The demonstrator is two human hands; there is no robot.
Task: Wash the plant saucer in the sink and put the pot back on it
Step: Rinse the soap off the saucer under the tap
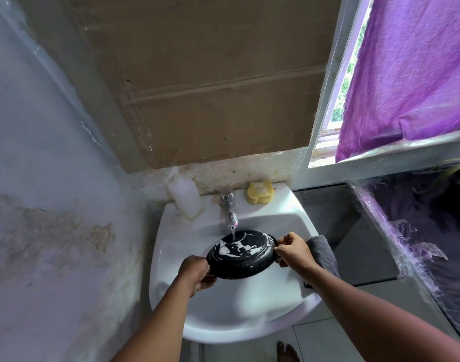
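Two hands, left hand [197, 273] and right hand [293, 250], grip opposite rims of the black saucer [240, 253] over the sink [223, 309], under the running tap [230, 210]. Suds remain: rinsing unfinished. Pot out of view, not yet replaced.

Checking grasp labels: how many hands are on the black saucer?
2. The left hand grips the near-left rim of the round black plastic saucer; the right hand pinches its right rim. Fingers under the saucer are hidden.
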